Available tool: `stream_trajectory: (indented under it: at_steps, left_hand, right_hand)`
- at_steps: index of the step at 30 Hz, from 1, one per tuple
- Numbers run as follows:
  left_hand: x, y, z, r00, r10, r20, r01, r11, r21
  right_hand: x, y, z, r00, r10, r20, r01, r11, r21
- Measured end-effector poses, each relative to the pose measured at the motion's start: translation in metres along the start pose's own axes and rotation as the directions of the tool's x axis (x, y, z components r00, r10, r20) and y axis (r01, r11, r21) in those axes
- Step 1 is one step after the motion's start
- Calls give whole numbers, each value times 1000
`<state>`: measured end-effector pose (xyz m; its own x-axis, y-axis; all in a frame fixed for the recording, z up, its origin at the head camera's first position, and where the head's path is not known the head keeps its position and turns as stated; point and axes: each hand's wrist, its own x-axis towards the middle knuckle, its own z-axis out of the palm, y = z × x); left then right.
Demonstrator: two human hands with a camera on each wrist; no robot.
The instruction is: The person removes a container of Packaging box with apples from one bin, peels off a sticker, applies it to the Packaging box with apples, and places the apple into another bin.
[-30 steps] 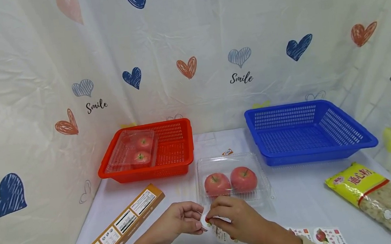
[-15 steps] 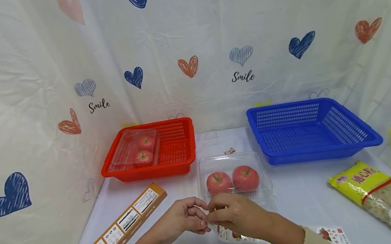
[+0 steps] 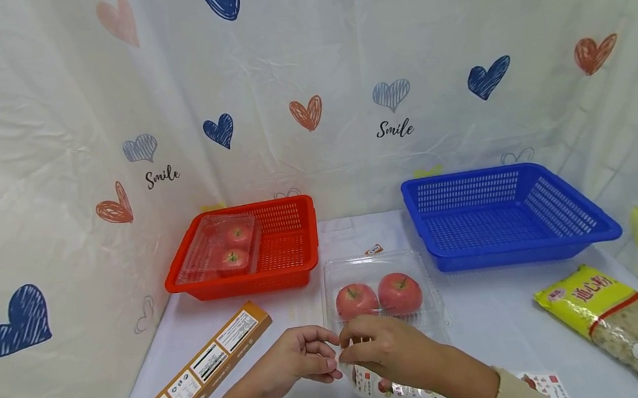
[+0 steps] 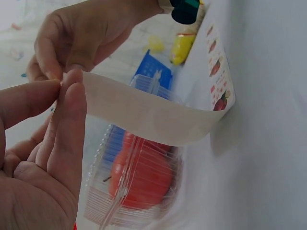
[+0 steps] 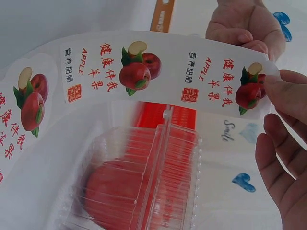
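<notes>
A strip of apple stickers [image 5: 168, 72] on backing runs from my fingertips down to the table. Its printed face shows in the right wrist view, its plain back in the left wrist view. My left hand [image 3: 295, 362] pinches the strip's end between thumb and fingers. Meeting it there, my right hand [image 3: 396, 350] grips the same end, its thumb over the last printed apple. Just beyond the hands stands a clear plastic clamshell box [image 3: 372, 263] with red apples [image 3: 400, 293] inside. The box's near part is hidden behind my right hand in the head view.
A red basket [image 3: 289, 278] at back left holds another clear box of apples [image 3: 234, 260]. At back right stands a blue basket [image 3: 523, 254]. A long brown box [image 3: 203, 370] lies left, a yellow-topped food bag [image 3: 624, 322] right. More stickers [image 3: 549, 385] lie near the right sleeve.
The strip's end has turned between the hands, so the round sticker that faced the camera is hidden now. The right hand has shifted slightly left; over the last half second both hands barely moved.
</notes>
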<state>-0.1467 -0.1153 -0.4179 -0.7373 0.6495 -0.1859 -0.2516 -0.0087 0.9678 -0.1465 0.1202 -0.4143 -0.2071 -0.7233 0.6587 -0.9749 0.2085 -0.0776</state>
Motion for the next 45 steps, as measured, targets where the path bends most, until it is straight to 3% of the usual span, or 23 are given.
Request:
stream_trajectory:
  at_steps: [8, 20, 31, 45]
  left_hand:
    - [-1, -4, -8, 999, -41, 13, 41, 999, 23]
    - [-8, -18, -18, 994, -94, -56, 96, 994, 53]
    - [-17, -40, -21, 975, -174, -136, 176, 984, 4]
    - [-24, -63, -35, 974, -127, -185, 129, 992, -1]
  right_hand:
    - [-3, 1, 1, 1000, -7, 5, 7, 1000, -9]
    - [-3, 2, 1, 999, -33, 17, 33, 999, -9]
    - [-6, 5, -3, 999, -40, 38, 40, 999, -17]
    - [-6, 10, -15, 995, -37, 95, 41, 998, -44]
